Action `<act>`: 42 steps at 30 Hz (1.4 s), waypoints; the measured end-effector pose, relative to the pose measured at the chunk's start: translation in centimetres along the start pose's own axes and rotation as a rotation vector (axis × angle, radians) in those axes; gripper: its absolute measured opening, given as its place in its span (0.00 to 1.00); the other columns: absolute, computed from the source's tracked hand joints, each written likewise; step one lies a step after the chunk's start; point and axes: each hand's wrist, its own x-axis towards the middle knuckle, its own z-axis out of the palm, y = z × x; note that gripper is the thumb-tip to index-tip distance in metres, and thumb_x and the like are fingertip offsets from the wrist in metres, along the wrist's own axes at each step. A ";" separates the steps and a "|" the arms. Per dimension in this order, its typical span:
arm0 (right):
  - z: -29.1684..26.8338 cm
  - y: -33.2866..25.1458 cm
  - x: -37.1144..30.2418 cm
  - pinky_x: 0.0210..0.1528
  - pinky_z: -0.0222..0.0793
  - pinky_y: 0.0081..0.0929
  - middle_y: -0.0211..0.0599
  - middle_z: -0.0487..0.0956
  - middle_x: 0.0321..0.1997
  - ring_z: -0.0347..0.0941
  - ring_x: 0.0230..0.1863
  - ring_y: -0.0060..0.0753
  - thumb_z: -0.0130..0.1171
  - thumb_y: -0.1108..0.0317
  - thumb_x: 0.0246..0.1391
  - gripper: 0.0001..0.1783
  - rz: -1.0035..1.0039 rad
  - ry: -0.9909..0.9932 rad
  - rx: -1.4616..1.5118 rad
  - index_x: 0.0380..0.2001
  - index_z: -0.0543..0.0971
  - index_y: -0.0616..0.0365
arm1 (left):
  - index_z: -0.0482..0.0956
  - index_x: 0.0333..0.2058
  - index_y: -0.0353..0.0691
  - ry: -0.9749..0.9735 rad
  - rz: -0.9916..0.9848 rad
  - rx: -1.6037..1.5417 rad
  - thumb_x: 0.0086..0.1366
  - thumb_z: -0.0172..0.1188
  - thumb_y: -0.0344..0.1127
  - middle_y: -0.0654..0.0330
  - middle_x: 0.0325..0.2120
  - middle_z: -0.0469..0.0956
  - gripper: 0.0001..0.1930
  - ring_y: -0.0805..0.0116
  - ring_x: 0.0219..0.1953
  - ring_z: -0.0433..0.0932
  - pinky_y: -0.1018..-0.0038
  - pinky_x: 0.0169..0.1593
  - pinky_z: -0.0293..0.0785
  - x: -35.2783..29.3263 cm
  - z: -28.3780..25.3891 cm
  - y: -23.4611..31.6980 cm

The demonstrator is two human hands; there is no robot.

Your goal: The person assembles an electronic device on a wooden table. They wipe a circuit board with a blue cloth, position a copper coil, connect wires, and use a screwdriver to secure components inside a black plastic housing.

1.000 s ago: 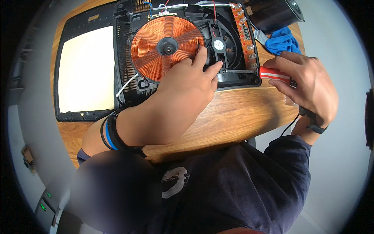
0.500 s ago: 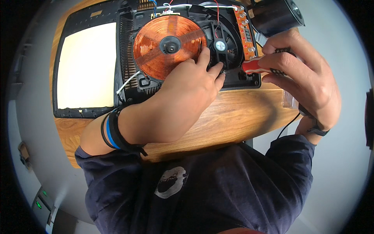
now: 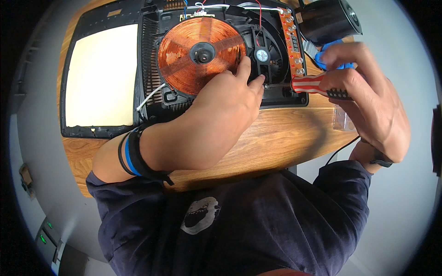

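Note:
An opened induction cooker base (image 3: 287, 99) lies on the table with its round copper coil (image 3: 177, 60) exposed. My left hand (image 3: 230, 92) rests over the coil's lower right edge, its fingers apart and reaching toward the black cooling fan (image 3: 275, 62). My right hand (image 3: 368, 89) is closed around a screwdriver (image 3: 307, 84) with a red, white and black handle. The shaft lies nearly level and points left, its tip beside my left fingertips at the base's near side. Whether the tip sits in a screw is too small to tell.
At the left lies a black-framed panel (image 3: 99, 83) with a pale yellow sheet. An orange circuit board (image 3: 294, 50) runs along the base's right side. Beyond are a black cylinder (image 3: 329, 20), a blue object (image 3: 322, 59) and a small clear box (image 3: 341, 119) on the wooden table (image 3: 276, 133).
My right hand has moved slightly right, with the screwdriver swung more level and its shaft now showing. The blue object has come into sight behind that hand. My left hand stays nearly still.

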 end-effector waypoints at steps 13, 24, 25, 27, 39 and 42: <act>0.1 0.2 0.3 0.46 0.88 0.42 0.45 0.84 0.54 0.88 0.54 0.55 0.78 0.72 0.52 0.23 -0.074 0.017 -0.087 0.51 0.83 0.61 | 0.70 0.77 0.25 0.087 -0.007 -0.064 0.63 0.69 0.40 0.44 0.78 0.71 0.45 0.30 0.77 0.69 0.65 0.59 0.83 0.2 1.4 0.3; 0.0 -0.6 0.0 0.47 0.90 0.44 0.45 0.86 0.52 0.90 0.48 0.52 0.76 0.54 0.62 0.27 0.000 -0.006 -0.116 0.55 0.83 0.62 | 0.72 0.77 0.37 0.033 -0.050 -0.055 0.70 0.65 0.33 0.59 0.78 0.73 0.37 0.38 0.78 0.68 0.69 0.59 0.87 0.1 0.4 0.4; 0.1 -0.7 -0.1 0.47 0.90 0.44 0.45 0.86 0.53 0.90 0.49 0.52 0.76 0.54 0.61 0.27 0.039 -0.017 -0.089 0.55 0.83 0.62 | 0.73 0.77 0.38 0.039 -0.051 -0.060 0.70 0.64 0.33 0.59 0.78 0.73 0.36 0.38 0.78 0.68 0.69 0.59 0.87 0.1 0.4 0.4; 0.3 -0.1 -0.6 0.48 0.90 0.43 0.44 0.85 0.56 0.90 0.52 0.51 0.77 0.56 0.61 0.25 0.102 -0.032 0.084 0.53 0.84 0.62 | 0.73 0.77 0.39 0.030 -0.040 -0.048 0.71 0.64 0.33 0.59 0.78 0.73 0.35 0.38 0.78 0.68 0.69 0.59 0.86 0.1 0.3 0.3; 0.2 0.6 0.0 0.45 0.90 0.42 0.45 0.85 0.53 0.90 0.46 0.48 0.74 0.55 0.61 0.30 -0.011 -0.032 -0.081 0.59 0.85 0.64 | 0.71 0.79 0.37 0.053 -0.035 -0.078 0.70 0.66 0.36 0.55 0.79 0.72 0.39 0.34 0.78 0.70 0.68 0.59 0.85 0.4 0.9 0.5; 0.0 0.9 -0.1 0.45 0.90 0.41 0.44 0.85 0.52 0.90 0.44 0.47 0.74 0.57 0.60 0.27 -0.005 -0.039 -0.008 0.57 0.85 0.63 | 0.69 0.80 0.36 0.039 -0.022 -0.083 0.69 0.69 0.38 0.53 0.80 0.71 0.42 0.32 0.79 0.70 0.67 0.58 0.85 0.5 0.9 0.5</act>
